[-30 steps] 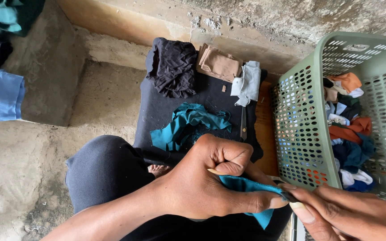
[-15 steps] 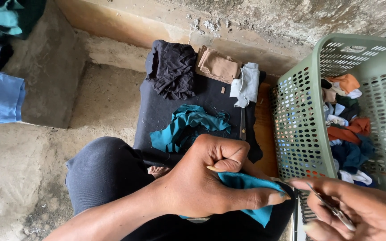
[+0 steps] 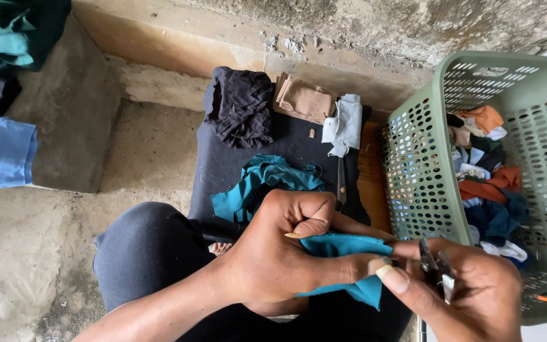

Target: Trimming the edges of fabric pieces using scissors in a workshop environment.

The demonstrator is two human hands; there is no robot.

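The concrete floor [image 3: 45, 253] and rough wall fill most of the view, with a low dark-covered stand in the middle serving as tabletop [image 3: 286, 152]. To its right leans a large green perforated basket [image 3: 425, 164], tipped on its side and holding a jumble of orange, blue and white fabric scraps [image 3: 489, 190]. On the tabletop lie a crumpled black cloth [image 3: 238, 107], a folded tan piece [image 3: 305, 100], a pale grey scrap [image 3: 346, 123] and a loose heap of teal fabric [image 3: 267, 183]; a slim dark tool, seemingly scissors [image 3: 341, 180], lies beside the heap.

Nearest the camera, the left hand [image 3: 280, 253] has its grip pressed together on a small teal fabric piece [image 3: 349, 266], thumb folded over the top edge and fingers curled beneath, holding it above the lap. The right hand [image 3: 470, 297] is pinching a small metal cutter [image 3: 435, 269], whose tip sits just beside the cloth's right edge.

To work this well, judgement suggests keeping the cloth taut between thumb and forefinger, exposing only the edge being trimmed. The blade should meet the fabric well clear of the left fingertips, and short, controlled snips would suit such a small piece better than one long cut.
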